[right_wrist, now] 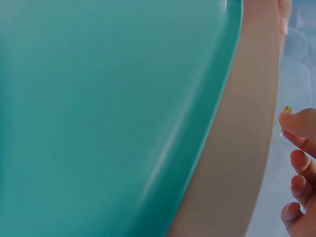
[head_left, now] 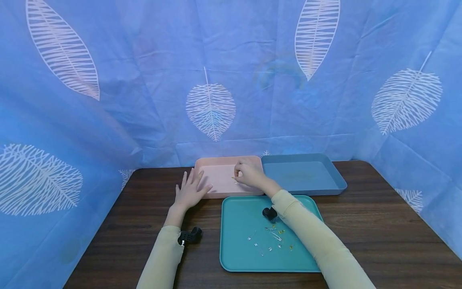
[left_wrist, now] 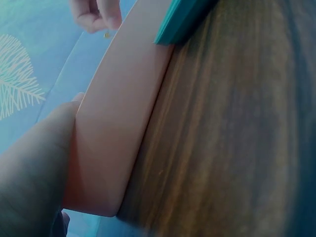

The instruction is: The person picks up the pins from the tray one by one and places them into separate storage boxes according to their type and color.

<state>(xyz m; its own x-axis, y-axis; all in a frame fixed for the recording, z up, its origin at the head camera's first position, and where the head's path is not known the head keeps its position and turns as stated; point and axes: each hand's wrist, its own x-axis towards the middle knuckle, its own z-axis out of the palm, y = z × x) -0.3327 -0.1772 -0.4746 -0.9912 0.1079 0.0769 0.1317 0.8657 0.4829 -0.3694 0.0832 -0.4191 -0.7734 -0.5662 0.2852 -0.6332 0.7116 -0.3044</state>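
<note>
My right hand [head_left: 250, 173] pinches a small gold safety pin [right_wrist: 288, 109] between thumb and fingertip, above the pink tray [head_left: 218, 164]. Its other fingers are curled loosely in the right wrist view. My left hand [head_left: 189, 192] lies with spread, straight fingers over the left edge of the pink tray, the thumb reaching over the near rim. On the teal tray [head_left: 236, 257] several silver and gold safety pins lie scattered, among them a larger silver safety pin [head_left: 276, 236].
A blue-grey tray [head_left: 303, 190] stands to the right of the pink one, side by side. The teal tray lies in front of both on the dark wooden table [head_left: 375, 224]. A blue cloth [head_left: 252, 112] with white leaf prints hangs behind the table.
</note>
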